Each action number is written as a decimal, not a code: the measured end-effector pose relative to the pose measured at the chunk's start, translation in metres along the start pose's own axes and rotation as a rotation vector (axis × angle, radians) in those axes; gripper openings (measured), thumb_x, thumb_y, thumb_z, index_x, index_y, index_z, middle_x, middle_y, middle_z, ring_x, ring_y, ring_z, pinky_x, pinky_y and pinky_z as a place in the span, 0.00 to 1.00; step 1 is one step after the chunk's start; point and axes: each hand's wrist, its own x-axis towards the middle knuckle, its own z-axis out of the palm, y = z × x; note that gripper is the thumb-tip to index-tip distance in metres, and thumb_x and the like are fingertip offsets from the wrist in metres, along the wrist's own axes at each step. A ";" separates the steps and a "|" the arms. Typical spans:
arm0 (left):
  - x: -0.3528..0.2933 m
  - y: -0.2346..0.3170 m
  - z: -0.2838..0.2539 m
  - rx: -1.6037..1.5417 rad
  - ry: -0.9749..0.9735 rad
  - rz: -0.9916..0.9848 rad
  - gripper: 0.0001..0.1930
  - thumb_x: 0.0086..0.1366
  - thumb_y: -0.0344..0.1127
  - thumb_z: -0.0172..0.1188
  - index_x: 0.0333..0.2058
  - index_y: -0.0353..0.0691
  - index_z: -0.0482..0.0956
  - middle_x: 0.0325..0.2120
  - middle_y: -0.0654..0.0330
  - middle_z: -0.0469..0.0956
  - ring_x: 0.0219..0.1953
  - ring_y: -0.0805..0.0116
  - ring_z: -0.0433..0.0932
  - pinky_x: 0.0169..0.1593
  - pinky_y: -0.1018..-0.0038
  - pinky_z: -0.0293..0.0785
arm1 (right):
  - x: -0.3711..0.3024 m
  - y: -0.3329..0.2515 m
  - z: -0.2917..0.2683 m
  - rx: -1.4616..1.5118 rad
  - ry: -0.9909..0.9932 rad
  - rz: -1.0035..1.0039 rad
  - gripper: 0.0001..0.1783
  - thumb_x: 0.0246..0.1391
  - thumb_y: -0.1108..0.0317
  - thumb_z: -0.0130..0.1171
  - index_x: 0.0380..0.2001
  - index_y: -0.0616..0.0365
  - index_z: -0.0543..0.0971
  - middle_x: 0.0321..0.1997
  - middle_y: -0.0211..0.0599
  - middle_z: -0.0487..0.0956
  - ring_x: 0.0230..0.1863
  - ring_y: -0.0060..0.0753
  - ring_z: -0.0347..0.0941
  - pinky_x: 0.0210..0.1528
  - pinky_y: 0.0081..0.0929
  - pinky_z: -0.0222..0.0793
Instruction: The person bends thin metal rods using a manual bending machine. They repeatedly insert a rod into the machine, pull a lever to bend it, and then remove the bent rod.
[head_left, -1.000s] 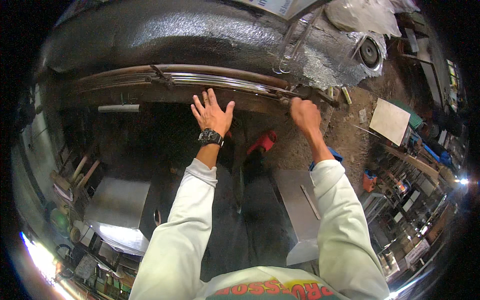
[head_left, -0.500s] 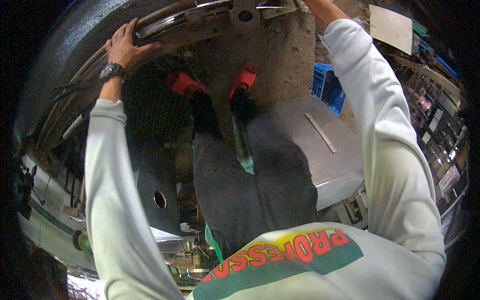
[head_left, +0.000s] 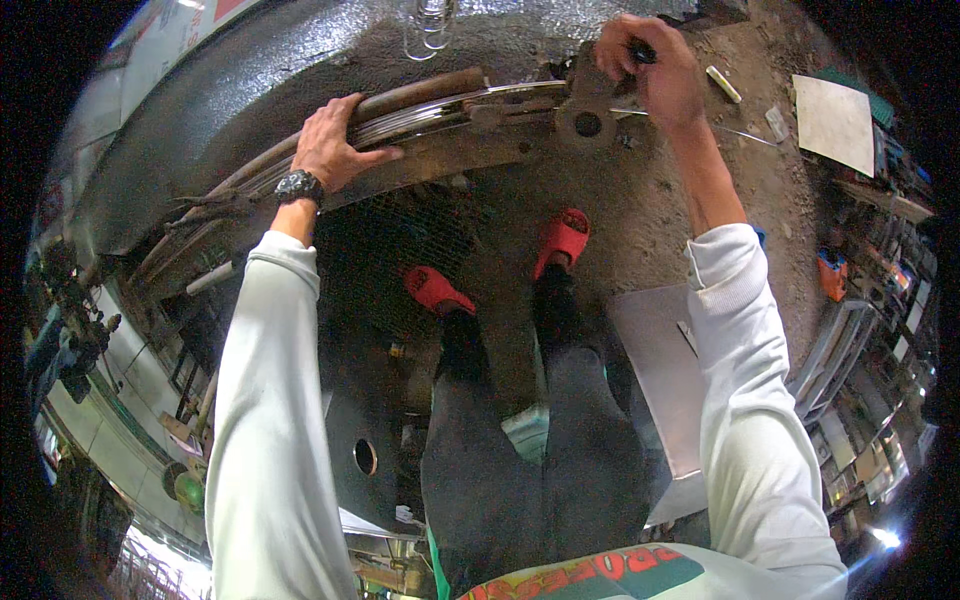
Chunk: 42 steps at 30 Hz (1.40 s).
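My left hand lies flat, thumb apart, over several thin shiny metal rods and the rusty bar beside them. The rods run along the edge of a dark bench toward a rusty metal fixture with a round hole. Past the fixture, a thin rod end sticks out to the right. Over the fixture's right side my right hand is closed around a dark handle; its lower part is hidden by the hand.
Bent wire loops lie on the dark benchtop. A grey metal sheet box stands by my right leg. On the dirt floor at right are a white board and an orange object. A dark panel with a hole is at left.
My view has shifted, bringing the benchtop and right hand fully into sight. The right hand, mostly cut off before, now shows gripping the handle. The left hand still rests on the rods.
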 end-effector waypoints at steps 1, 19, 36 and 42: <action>-0.002 -0.001 -0.001 0.000 0.009 0.006 0.56 0.44 0.71 0.73 0.64 0.39 0.68 0.56 0.51 0.74 0.59 0.51 0.72 0.67 0.58 0.65 | -0.001 0.000 0.003 0.045 0.021 0.008 0.25 0.71 0.58 0.40 0.18 0.58 0.62 0.23 0.38 0.67 0.28 0.35 0.63 0.40 0.32 0.62; -0.002 0.000 0.007 -0.072 0.144 0.098 0.52 0.49 0.77 0.64 0.59 0.37 0.73 0.48 0.49 0.76 0.53 0.52 0.75 0.60 0.58 0.69 | -0.040 -0.014 0.006 0.043 0.793 0.024 0.20 0.66 0.59 0.43 0.19 0.53 0.61 0.21 0.35 0.63 0.29 0.36 0.62 0.45 0.41 0.65; -0.002 0.002 0.002 -0.123 0.098 0.176 0.64 0.40 0.83 0.64 0.63 0.31 0.66 0.55 0.46 0.71 0.59 0.48 0.70 0.65 0.54 0.63 | -0.133 0.000 0.159 0.118 1.423 -0.095 0.19 0.66 0.59 0.50 0.20 0.52 0.65 0.19 0.31 0.63 0.25 0.32 0.61 0.40 0.37 0.65; -0.005 -0.006 0.009 -0.181 0.034 0.169 0.64 0.40 0.76 0.71 0.66 0.33 0.63 0.61 0.44 0.68 0.64 0.44 0.65 0.69 0.53 0.59 | -0.120 0.000 0.179 0.077 1.505 -0.039 0.17 0.63 0.61 0.52 0.21 0.51 0.66 0.20 0.31 0.66 0.26 0.31 0.64 0.43 0.36 0.67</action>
